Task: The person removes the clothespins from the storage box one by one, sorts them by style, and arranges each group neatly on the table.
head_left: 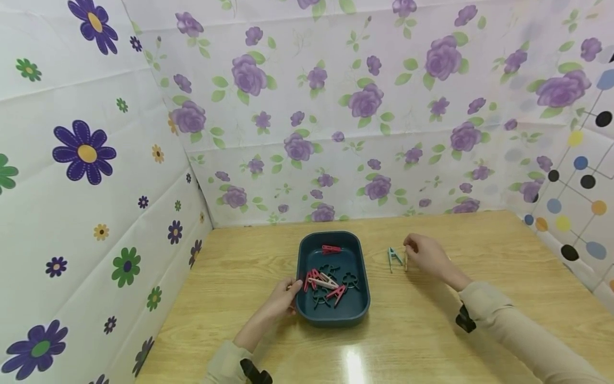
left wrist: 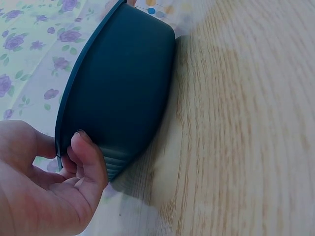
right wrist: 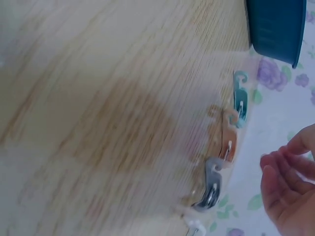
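Note:
In the head view, my left hand (head_left: 283,297) grips the left rim of a dark teal plastic bin (head_left: 332,321). The left wrist view has the thumb and curled fingers pinching that rim of the bin (left wrist: 118,73). Inside lie several red clothespins (head_left: 331,249), a pale pink clothespin (head_left: 323,282) and dark green clips (head_left: 350,280). My right hand (head_left: 427,257) hovers over clothespins right of the bin, fingers loosely bent with nothing between them. Standing in a row below it are teal (right wrist: 239,101), tan (right wrist: 228,135), grey (right wrist: 211,184) and white (right wrist: 195,225) clothespins.
A wood-grain table (head_left: 240,250) carries everything. Behind it hangs a white cloth with purple roses (head_left: 307,160); a flower-printed cloth (head_left: 96,213) covers the left side and a dotted one (head_left: 582,176) the right.

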Available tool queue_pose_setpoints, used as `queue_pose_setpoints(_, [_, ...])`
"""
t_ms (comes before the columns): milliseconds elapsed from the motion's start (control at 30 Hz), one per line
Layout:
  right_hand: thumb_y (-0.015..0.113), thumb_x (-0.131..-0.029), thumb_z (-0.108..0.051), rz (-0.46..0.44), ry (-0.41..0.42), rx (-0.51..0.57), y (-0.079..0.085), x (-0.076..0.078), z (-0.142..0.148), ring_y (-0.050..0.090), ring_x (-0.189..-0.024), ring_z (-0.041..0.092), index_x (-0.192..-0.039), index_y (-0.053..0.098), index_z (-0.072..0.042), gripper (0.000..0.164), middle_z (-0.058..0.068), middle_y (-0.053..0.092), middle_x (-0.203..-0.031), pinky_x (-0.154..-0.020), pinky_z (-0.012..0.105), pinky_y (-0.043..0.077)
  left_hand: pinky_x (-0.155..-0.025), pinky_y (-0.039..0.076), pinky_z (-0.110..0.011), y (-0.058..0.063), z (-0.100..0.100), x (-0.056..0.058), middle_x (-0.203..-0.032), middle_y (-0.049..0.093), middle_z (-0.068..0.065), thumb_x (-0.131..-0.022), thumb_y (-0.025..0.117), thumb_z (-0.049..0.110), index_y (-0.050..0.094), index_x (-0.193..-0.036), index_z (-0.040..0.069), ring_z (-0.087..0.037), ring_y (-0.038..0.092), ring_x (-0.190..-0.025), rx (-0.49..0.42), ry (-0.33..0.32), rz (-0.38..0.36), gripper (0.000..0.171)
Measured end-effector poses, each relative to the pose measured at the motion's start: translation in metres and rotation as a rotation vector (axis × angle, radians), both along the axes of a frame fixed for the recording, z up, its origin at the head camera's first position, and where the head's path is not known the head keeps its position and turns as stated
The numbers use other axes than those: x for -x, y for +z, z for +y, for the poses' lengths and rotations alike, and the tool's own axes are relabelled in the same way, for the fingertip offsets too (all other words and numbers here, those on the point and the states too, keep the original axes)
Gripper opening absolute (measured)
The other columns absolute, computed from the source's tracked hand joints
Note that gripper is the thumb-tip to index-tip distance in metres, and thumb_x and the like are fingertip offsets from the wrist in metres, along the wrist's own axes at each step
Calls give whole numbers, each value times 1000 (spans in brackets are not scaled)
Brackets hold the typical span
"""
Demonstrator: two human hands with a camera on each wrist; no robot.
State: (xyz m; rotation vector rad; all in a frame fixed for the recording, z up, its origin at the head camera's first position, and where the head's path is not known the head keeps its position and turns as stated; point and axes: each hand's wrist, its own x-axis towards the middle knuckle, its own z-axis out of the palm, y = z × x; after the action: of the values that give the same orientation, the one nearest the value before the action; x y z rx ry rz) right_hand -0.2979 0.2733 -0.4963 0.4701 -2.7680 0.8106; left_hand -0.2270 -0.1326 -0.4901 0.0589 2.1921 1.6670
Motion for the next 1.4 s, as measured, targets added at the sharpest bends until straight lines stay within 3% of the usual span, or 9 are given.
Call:
queue_pose_setpoints(133, [58,-94,-9,75,65,-23,2,2,-12,59,-81,16,-103,66,-1,14,7,66,-93,-68,33,51,-55,43,-26,0,0,1,-83,56,-8,-105,39,31,48,-122,-6,-13,51,-61,4,0,-1,41])
queue_pose_setpoints(367, [62,-93,-10,148,130,-44,15,-6,-35,61,-85,17,-103,66,-9,11,6,65,-98,-67,31,51,-54,43,-26,-1,1,0,-79,55,-7,-105,39,30,49,-118,-6,-12,50,-59,-4,-3,14,40])
queue_pose_setpoints(800, [59,-93,-10,62,238,-57,24,-9,-58,59,-80,7,-103,65,-14,11,-1,67,-93,-70,28,52,-55,43,-26,0,1,-1,-77,53,-5,-106,39,30,50,-119,-5,-12,49,-60,14,6,12,39])
queue_pose_setpoints(1067, [60,-94,-12,13,349,-127,33,-8,-71,59,-80,4,-97,66,-16,8,-4,66,-91,-72,26,52,-55,43,-26,-1,0,-1,-76,53,-6,-105,39,31,50,-117,-5,-12,49,-59,19,0,16,39])
queue_pose_setpoints(1400, [58,-95,-15,-53,419,-236,42,-8,-85,57,-79,3,-99,69,-13,12,-5,66,-92,-70,25,50,-55,42,-25,0,0,-1,-77,52,-7,-106,39,29,50,-115,-5,-12,48,-60,20,6,23,37])
